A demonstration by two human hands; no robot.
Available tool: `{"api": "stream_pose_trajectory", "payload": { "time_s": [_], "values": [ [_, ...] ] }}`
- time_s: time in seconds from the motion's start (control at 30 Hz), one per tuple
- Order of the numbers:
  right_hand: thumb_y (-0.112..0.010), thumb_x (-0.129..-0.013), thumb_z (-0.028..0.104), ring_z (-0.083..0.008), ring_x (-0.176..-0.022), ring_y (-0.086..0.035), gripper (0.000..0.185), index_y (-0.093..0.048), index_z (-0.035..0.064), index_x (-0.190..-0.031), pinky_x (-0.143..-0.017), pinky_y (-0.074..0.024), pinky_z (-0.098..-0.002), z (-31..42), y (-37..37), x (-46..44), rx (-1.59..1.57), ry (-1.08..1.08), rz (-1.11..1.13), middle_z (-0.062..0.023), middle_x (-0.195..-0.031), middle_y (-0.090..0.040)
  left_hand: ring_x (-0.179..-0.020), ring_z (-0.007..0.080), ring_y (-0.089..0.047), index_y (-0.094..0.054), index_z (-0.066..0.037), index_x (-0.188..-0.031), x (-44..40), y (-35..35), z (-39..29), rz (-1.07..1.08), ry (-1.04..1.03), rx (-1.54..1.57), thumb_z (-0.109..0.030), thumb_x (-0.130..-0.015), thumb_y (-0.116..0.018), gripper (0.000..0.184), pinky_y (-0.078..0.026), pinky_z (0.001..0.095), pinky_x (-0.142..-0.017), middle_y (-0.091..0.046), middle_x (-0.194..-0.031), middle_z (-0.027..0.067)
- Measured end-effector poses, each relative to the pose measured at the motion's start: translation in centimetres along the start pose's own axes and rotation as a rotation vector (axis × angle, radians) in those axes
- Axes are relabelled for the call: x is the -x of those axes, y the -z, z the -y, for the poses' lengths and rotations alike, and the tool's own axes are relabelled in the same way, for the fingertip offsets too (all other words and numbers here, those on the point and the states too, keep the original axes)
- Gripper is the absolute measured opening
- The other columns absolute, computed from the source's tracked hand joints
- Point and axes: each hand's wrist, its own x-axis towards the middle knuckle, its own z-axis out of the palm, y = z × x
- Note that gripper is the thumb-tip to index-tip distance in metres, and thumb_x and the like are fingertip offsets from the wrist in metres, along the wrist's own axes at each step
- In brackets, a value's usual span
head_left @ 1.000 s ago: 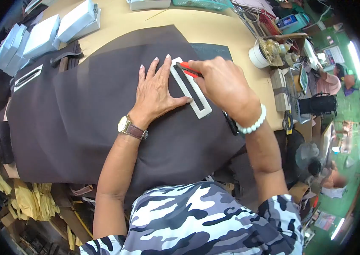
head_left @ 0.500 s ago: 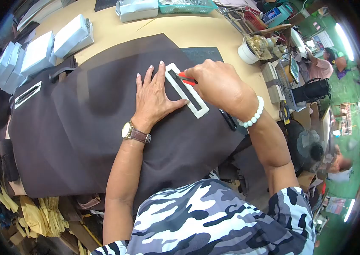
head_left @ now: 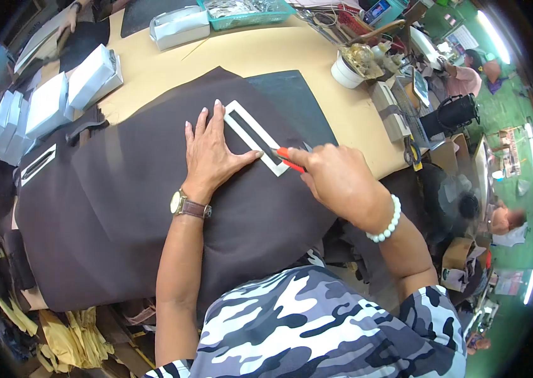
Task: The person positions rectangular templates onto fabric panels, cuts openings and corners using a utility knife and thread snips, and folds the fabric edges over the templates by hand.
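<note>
My left hand [head_left: 211, 151] lies flat with its fingers spread on a large sheet of dark brown material [head_left: 140, 208]. Its thumb tip rests at the near left edge of a white rectangular frame [head_left: 239, 127] that has a long narrow slot. In my right hand [head_left: 348, 183] is a red utility knife [head_left: 290, 160], its blade tip over the slot near the frame's lower end. Whether the blade has gone through the material is too small to tell. A second white frame [head_left: 38, 165] lies on the sheet's far left part.
White boxes [head_left: 46, 106] stand at the left, another box [head_left: 180, 28] and a teal basket [head_left: 247, 14] at the back. A dark green mat [head_left: 298, 104] lies partly under the sheet. At the right are a white tub [head_left: 346, 72] and scissors [head_left: 412, 153]. Another person's hand [head_left: 68, 22] shows top left.
My right hand has drawn the knife from the frame's upper part along the slot toward its lower end, nearer my body. My left hand still presses flat beside the frame. The view has shifted.
</note>
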Motion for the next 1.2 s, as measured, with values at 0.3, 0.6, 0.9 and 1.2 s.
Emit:
{"api": "stream_pose_trajectory", "payload": {
  "time_s": [0.3,0.6,0.9,1.2],
  "values": [
    [-0.067,-0.078,0.017,-0.0295,-0.077,-0.066,0.037,-0.063,0.0093,-0.114,-0.071,-0.0512,-0.0363,-3.7,1.8,0.6,-0.316,-0.074,0.178,-0.0176,-0.092,-0.067,-0.133,0.0373,-0.030,-0.028,0.002,-0.140,-1.3,3.6,4.4,-0.415,0.280,-0.147,-0.052,-0.079,-0.063,0.089,-0.019,0.0579,-0.107,-0.035,-0.143,0.0196],
    [-0.065,-0.079,0.027,-0.0351,-0.085,-0.060,0.028,-0.061,0.0022,-0.091,-0.077,-0.0470,-0.0421,-8.8,-9.4,-8.3,-0.402,-0.384,-0.510,-0.0180,-0.087,-0.063,-0.120,0.0314,-0.047,-0.064,-0.007,-0.105,-0.4,4.0,8.5,-0.388,0.351,-0.409,-0.021,-0.085,-0.059,0.024,-0.023,0.0644,-0.103,-0.062,-0.114,0.0062],
    [-0.070,-0.077,0.024,-0.0318,-0.079,-0.058,0.032,-0.059,0.0010,-0.096,-0.070,-0.0459,-0.0413,-4.8,-7.5,0.0,-0.327,-0.449,-0.345,-0.0146,-0.089,-0.059,-0.065,0.0307,-0.062,-0.063,0.004,-0.094,-0.9,6.7,2.3,-0.251,0.314,0.251,-0.027,-0.086,-0.061,0.032,-0.047,0.0377,-0.063,-0.062,-0.070,0.0215],
    [-0.061,-0.080,0.003,-0.0326,-0.075,-0.059,0.010,-0.061,-0.0024,-0.088,-0.069,-0.0462,-0.0383,-3.9,-7.9,2.3,-0.680,-0.439,-0.504,-0.0158,-0.078,-0.059,-0.083,0.0202,-0.060,-0.063,0.004,-0.105,-0.3,3.6,2.9,-0.152,0.451,0.913,-0.014,-0.089,-0.055,0.025,-0.046,0.0300,-0.073,-0.066,-0.096,0.0112]
  ]
}}
